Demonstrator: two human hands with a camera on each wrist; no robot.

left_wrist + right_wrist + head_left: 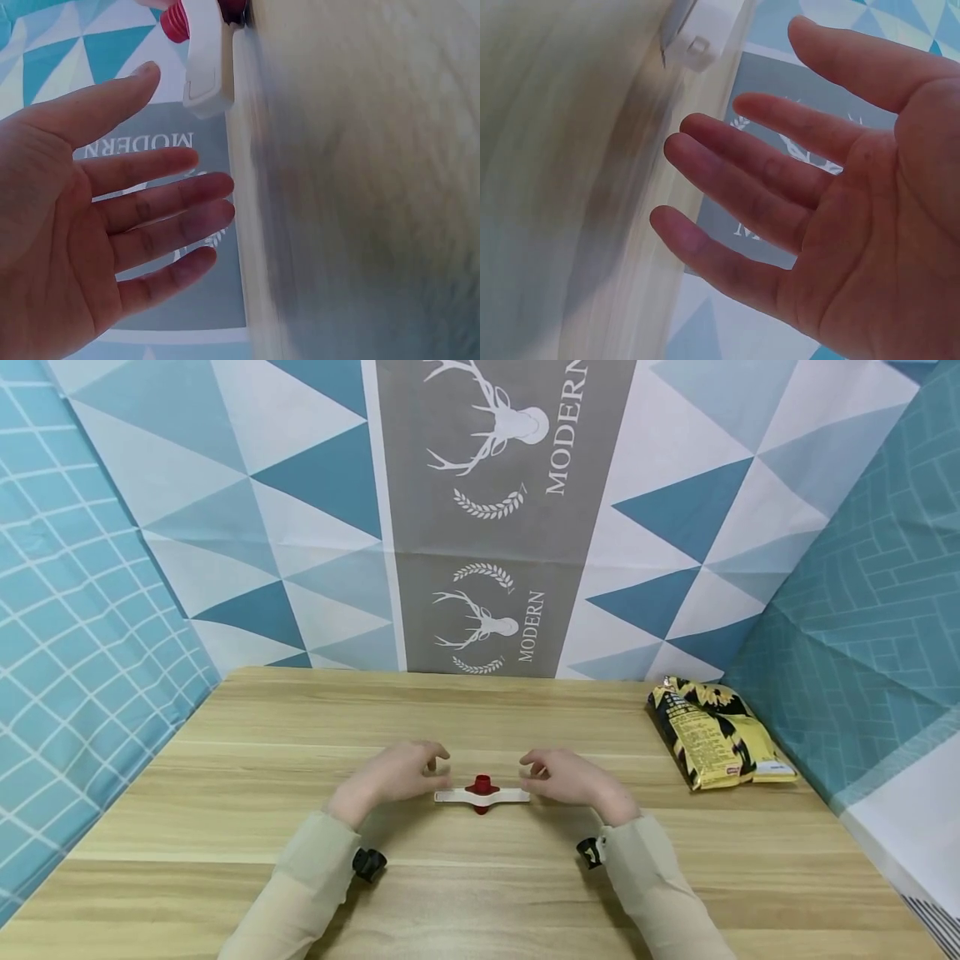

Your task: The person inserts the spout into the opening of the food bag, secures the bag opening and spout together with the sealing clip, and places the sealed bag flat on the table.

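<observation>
On the wooden table lies a slim white clip-like bar [447, 796] with a red ribbed spout-like piece [482, 785] at its middle. My left hand [401, 771] hovers by the bar's left end, holding nothing. In the left wrist view, the fingers [169, 206] of that hand are extended and spread, and the bar [206, 67] lies past the thumb. On the other side, my right hand [568, 777] is beside the bar's right end, also holding nothing. Its fingers [742, 187] are loosely spread in the right wrist view, with the white bar end [701, 41] beyond them.
A yellow and black snack bag [712, 739] lies at the table's back right, near the blue side wall covering [870, 610]. The patterned backdrop [480, 535] rises behind the table's [480, 902] far edge. Each wrist wears a black band.
</observation>
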